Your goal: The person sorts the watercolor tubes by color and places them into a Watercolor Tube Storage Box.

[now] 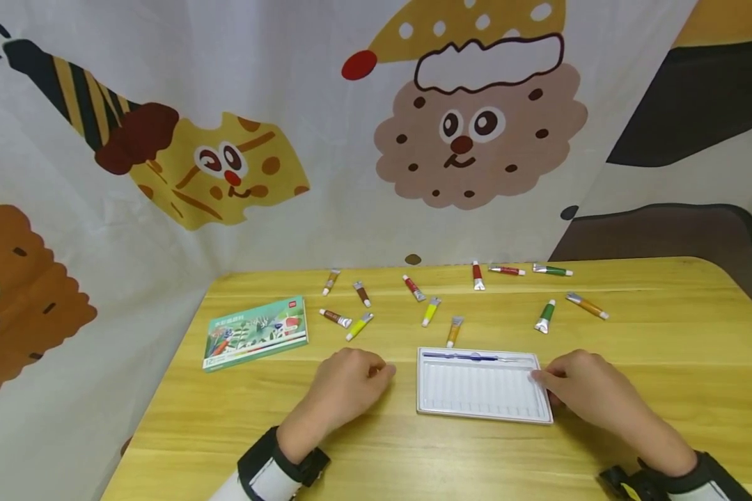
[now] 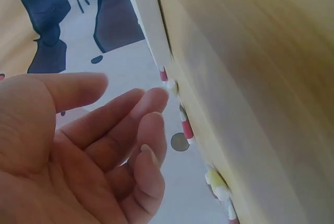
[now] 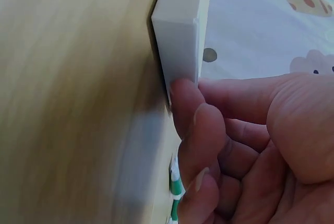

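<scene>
A shallow white box tray point(image 1: 484, 391) with narrow slots lies in front of me, and a thin blue-handled paintbrush point(image 1: 460, 357) rests in its long upper groove. My right hand point(image 1: 592, 390) pinches the tray's right edge, thumb on top. The right wrist view shows the fingertips against the tray's white side wall point(image 3: 177, 46). To the left of the tray my left hand point(image 1: 349, 384) hovers close over the table, holding nothing. Its fingers point(image 2: 151, 135) are loosely curled in the left wrist view, apart from the thumb.
Several small paint tubes lie scattered behind the tray, among them a yellow tube point(image 1: 431, 312), a green tube point(image 1: 545, 316) and an ochre tube point(image 1: 455, 332) close to its back edge. A green paint box point(image 1: 257, 332) lies at the left. A printed curtain point(image 1: 326, 229) hangs behind the wooden table point(image 1: 376, 452).
</scene>
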The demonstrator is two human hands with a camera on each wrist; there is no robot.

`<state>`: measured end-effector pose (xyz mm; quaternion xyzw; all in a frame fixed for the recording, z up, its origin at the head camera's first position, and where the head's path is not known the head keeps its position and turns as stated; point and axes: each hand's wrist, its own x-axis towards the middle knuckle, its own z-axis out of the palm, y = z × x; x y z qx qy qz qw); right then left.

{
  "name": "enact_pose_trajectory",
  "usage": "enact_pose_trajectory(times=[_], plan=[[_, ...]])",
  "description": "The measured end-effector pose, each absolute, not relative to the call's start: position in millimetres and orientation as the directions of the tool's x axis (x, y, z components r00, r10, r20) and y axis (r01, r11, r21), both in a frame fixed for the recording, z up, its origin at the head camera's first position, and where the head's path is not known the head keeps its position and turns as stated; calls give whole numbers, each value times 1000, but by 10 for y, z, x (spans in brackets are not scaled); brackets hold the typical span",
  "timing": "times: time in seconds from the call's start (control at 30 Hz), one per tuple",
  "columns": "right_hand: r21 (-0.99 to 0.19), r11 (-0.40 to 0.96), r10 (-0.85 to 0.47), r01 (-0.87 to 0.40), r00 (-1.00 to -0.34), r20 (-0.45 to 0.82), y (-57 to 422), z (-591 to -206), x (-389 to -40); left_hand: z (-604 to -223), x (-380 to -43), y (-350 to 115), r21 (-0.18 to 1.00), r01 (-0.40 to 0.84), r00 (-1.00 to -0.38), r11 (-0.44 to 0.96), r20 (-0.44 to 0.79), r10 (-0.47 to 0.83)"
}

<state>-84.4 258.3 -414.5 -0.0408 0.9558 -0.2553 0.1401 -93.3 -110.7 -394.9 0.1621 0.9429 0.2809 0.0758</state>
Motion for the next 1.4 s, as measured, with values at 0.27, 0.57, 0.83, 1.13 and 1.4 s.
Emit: enact_pose_trajectory(times=[0.27, 0.57, 0.83, 1.13, 1.4], plan=[[-491, 871, -173, -34, -955, -240, 2405, -4113, -856, -3981, -924, -1080, 551, 229, -924, 803, -137, 357], [-477, 877, -180, -58, -960, -215, 2240, -4099, -876, -3973, -917, -1041, 534, 226, -920, 815, -157, 358], [-486, 870, -198, -87, -963, -181, 2155, -4087, -876, -3993, -935, -1032, 514, 227, -917, 827, -173, 359], [-478, 873, -195, -95, -967, -165, 2114, -4122, -896, -4030, -952, -1046, 497, 240, -918, 834, -164, 362], [-486, 871, -177, -72, -969, -174, 2115, -4133, -889, -4043, -965, -1048, 500, 248, -914, 830, -164, 371]])
